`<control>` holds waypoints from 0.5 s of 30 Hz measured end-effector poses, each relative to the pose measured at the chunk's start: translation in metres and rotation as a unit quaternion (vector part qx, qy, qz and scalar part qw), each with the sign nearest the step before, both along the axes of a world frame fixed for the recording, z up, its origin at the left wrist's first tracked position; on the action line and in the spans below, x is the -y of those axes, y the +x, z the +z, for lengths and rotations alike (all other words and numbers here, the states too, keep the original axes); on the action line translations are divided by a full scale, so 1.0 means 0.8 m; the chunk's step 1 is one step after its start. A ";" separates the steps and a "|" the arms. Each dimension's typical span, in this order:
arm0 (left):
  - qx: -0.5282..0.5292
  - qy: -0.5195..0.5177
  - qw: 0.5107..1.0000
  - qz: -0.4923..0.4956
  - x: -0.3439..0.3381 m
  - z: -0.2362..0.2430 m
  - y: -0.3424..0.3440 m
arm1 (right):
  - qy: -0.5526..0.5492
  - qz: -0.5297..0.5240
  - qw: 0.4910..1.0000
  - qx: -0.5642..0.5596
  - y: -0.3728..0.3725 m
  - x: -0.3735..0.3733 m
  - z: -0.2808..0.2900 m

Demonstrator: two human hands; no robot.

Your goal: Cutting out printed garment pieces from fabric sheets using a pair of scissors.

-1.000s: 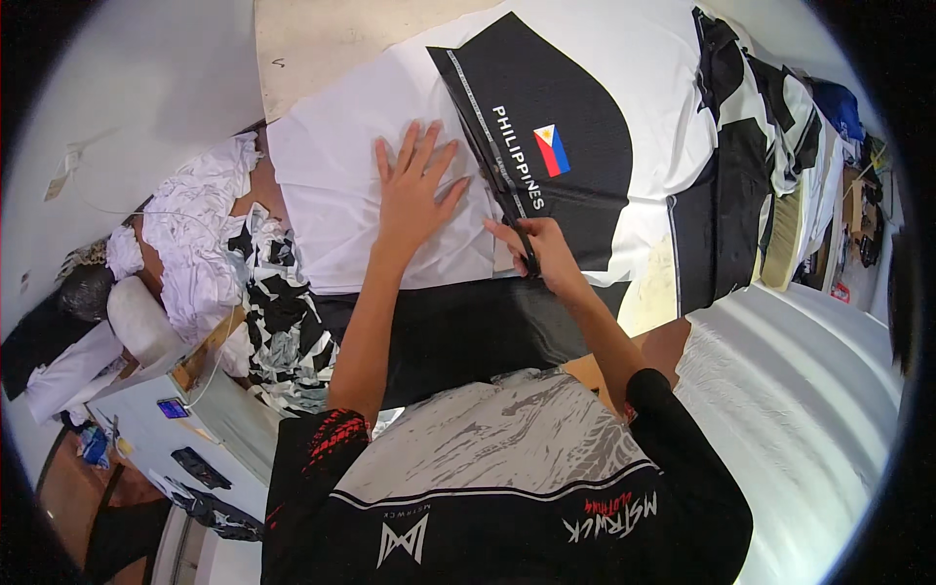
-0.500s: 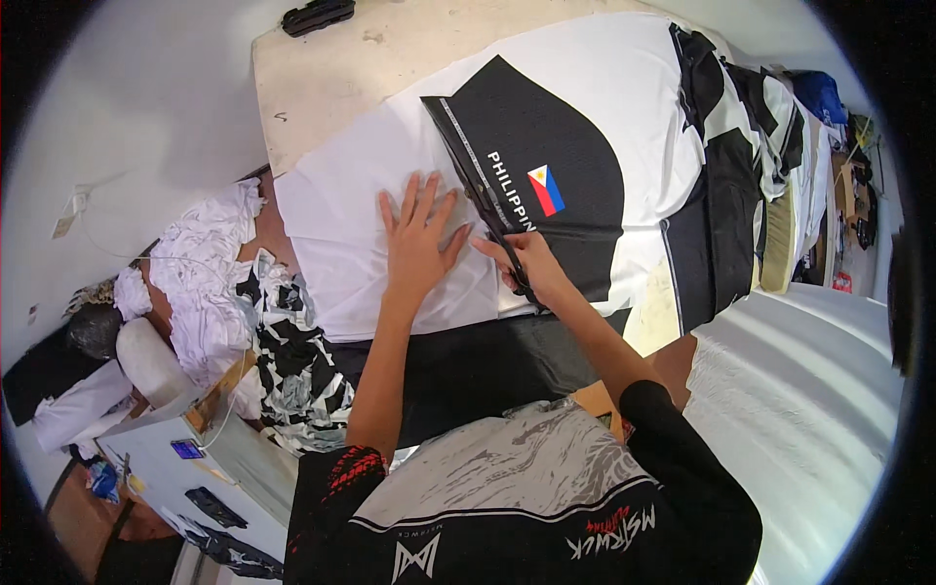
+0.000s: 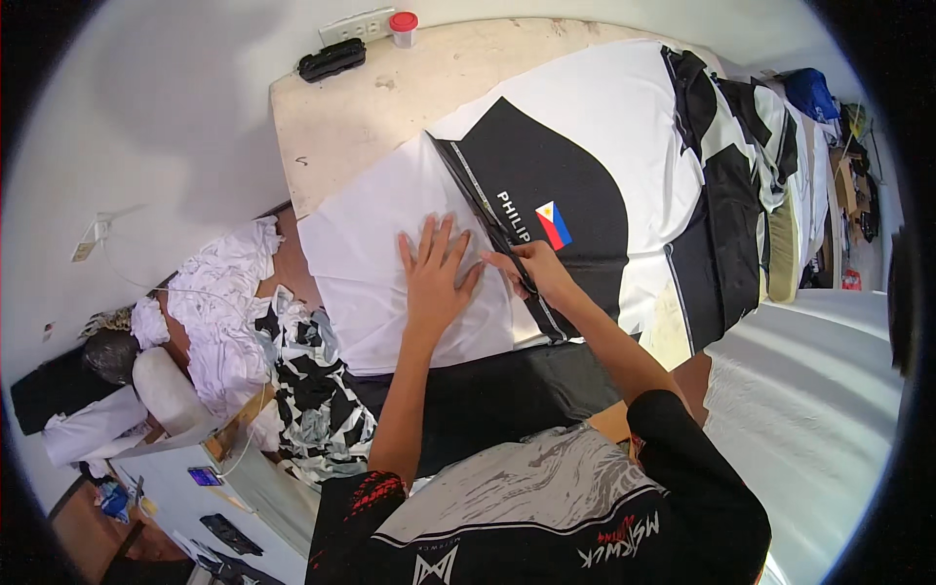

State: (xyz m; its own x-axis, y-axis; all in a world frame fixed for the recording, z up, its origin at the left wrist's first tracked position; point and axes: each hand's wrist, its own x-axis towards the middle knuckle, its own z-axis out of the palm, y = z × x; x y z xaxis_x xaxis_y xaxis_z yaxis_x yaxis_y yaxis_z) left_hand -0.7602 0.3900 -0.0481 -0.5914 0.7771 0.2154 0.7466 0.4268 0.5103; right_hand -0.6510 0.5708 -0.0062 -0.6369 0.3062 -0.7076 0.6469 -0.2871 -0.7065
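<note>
My left hand [image 3: 434,283] lies with spread fingers on white fabric [image 3: 361,229] at the middle of the worktable. Just to its right, my right hand [image 3: 541,273] grips black scissors [image 3: 520,261] along the taped left edge of a black fabric panel [image 3: 556,175], which carries printed lettering and a small flag [image 3: 553,224]. The blades are largely hidden against the dark edge. Black fabric [image 3: 468,380] hangs below the white fabric, along the near edge.
At the far edge sit a black object [image 3: 332,60] and a red-lidded cup [image 3: 404,29] on the bare board [image 3: 312,127]. Piled cloth [image 3: 721,244] lies at the right, scraps [image 3: 317,400] at lower left, beside a white cabinet [image 3: 185,502].
The view has shifted, so table and hands appear lower, revealing the back edge. More of the taped edge now shows below my right hand, which still holds the scissors.
</note>
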 end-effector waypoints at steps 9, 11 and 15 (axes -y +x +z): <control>-0.015 0.000 1.000 0.012 0.011 -0.002 0.015 | 0.027 0.005 0.997 -0.070 -0.015 0.001 0.013; -0.011 -0.010 1.000 -0.008 0.002 -0.011 0.012 | 0.074 -0.005 0.992 -0.105 0.002 -0.010 0.007; -0.085 -0.045 0.995 0.035 0.000 -0.017 0.001 | 0.075 -0.052 0.990 -0.106 0.069 0.008 0.080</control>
State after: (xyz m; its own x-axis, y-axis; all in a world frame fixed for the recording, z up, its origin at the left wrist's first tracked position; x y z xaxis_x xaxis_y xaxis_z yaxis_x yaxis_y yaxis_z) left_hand -0.7597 0.3897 -0.0618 -0.6061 0.7558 0.2479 0.7853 0.5192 0.3373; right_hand -0.5958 0.5643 0.0577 -0.7255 0.4703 -0.5024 0.4514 -0.2259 -0.8633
